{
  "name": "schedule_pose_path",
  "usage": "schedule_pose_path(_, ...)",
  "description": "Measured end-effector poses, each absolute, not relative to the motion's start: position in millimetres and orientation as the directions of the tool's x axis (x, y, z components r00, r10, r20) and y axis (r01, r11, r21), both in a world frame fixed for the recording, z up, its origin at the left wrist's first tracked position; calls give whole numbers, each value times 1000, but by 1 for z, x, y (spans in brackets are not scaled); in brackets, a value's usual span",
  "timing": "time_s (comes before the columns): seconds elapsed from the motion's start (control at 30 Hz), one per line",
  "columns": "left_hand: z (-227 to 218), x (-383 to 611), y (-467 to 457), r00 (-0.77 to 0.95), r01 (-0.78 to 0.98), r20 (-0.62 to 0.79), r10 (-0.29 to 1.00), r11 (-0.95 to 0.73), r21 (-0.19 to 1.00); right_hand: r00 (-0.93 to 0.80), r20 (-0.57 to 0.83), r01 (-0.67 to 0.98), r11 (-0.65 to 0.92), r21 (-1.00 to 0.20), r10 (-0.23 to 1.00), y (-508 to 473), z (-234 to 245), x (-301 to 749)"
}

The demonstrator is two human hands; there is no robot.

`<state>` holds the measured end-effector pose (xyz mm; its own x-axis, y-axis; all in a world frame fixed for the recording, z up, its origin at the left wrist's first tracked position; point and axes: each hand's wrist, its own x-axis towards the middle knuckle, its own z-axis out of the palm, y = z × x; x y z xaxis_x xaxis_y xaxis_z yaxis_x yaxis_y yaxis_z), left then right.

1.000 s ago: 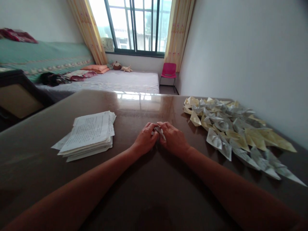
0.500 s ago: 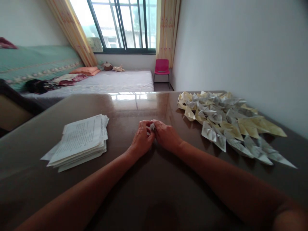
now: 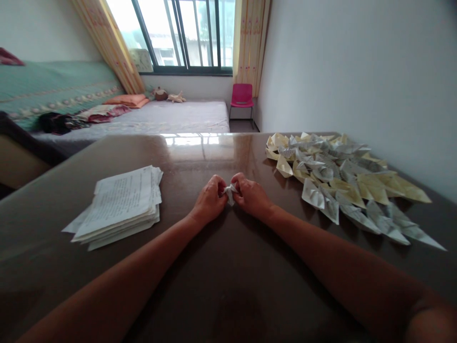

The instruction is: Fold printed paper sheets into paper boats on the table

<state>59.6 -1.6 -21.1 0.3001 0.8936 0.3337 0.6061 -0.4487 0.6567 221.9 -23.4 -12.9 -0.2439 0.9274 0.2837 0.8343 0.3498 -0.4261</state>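
Between my two hands, over the middle of the table, is a small piece of folded paper (image 3: 230,192), whitish with creased points. My left hand (image 3: 211,197) pinches its left side, fingers closed. On the other side my right hand (image 3: 251,196) grips the right part between thumb and fingers. The paper's middle shows in the gap; its ends are hidden by my fingers. To the right lie several folded paper boats (image 3: 352,188), white and yellowish, set close together. A stack of printed paper sheets (image 3: 117,202) lies left of my left hand.
The brown glossy table (image 3: 200,286) spans the foreground, with a white wall (image 3: 357,66) along its right. Beyond its far edge stand a bed (image 3: 185,114) and a pink chair (image 3: 242,96) under a window (image 3: 189,35).
My hands have drawn slightly apart, and more of the folded paper shows between them, its points spread sideways. The camera view has shifted a little.
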Motion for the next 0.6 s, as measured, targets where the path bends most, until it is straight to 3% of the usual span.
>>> schedule_pose_path(0.23,-17,57,-5,360,751,261,896,-444,488,-263,351,870,378,-316,899,-25,-10,232)
schedule_pose_path(0.43,-13,51,-10,494,741,315,810,-582,334,-460,316,823,532,-198,830,-27,-4,241)
schedule_pose_path(0.6,-10,41,-8,607,711,297,737,-670,211,-604,266,737,654,-172,751,-21,1,255)
